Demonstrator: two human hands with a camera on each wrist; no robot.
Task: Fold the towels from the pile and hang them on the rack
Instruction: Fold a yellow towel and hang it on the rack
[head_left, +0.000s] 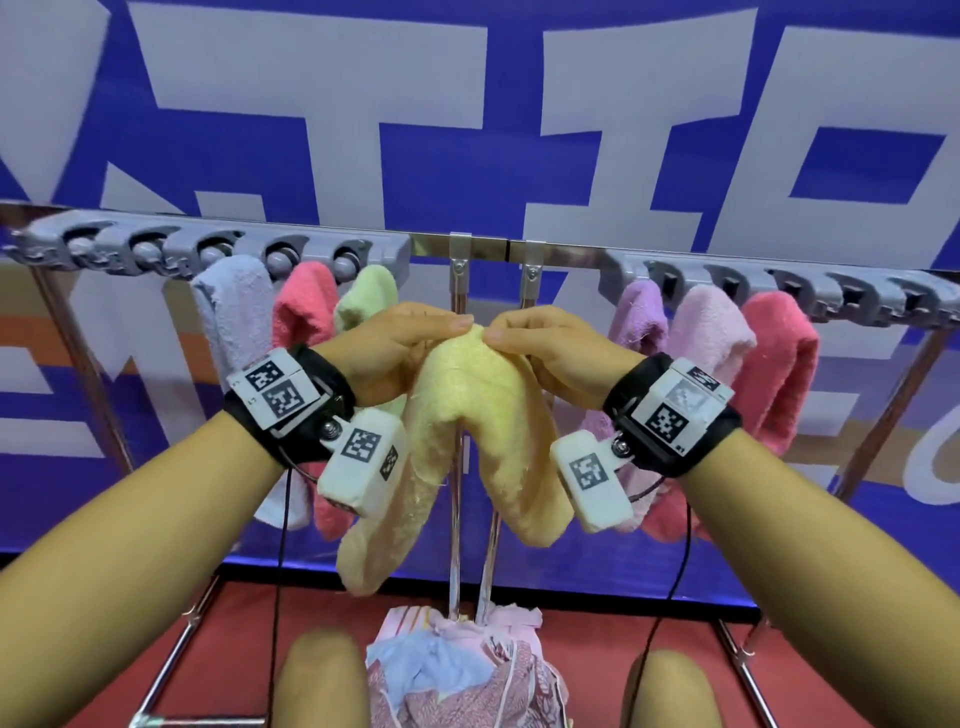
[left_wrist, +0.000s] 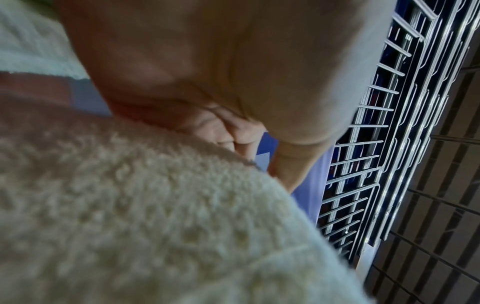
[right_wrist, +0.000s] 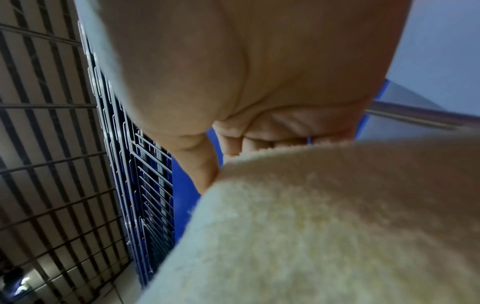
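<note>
A folded yellow towel (head_left: 467, 410) hangs between my two hands in front of the rack, its two ends drooping down. My left hand (head_left: 410, 338) grips its top from the left, and my right hand (head_left: 545, 340) grips it from the right, thumbs nearly meeting. The same yellow towel (left_wrist: 130, 216) fills the left wrist view under the curled fingers (left_wrist: 233, 139). It also fills the lower part of the right wrist view as yellow towel (right_wrist: 324, 216). The rack's grey clip rail (head_left: 208, 254) holds blue, pink and green towels on the left; a second clip rail (head_left: 779, 291) holds purple, pale pink and pink ones.
A pile of towels (head_left: 457, 670) in pink and blue lies low between my knees on the red floor. Metal rack posts (head_left: 460, 291) stand right behind the yellow towel. A blue and white banner (head_left: 467, 104) forms the backdrop. Wire grids (left_wrist: 376, 144) show at the side.
</note>
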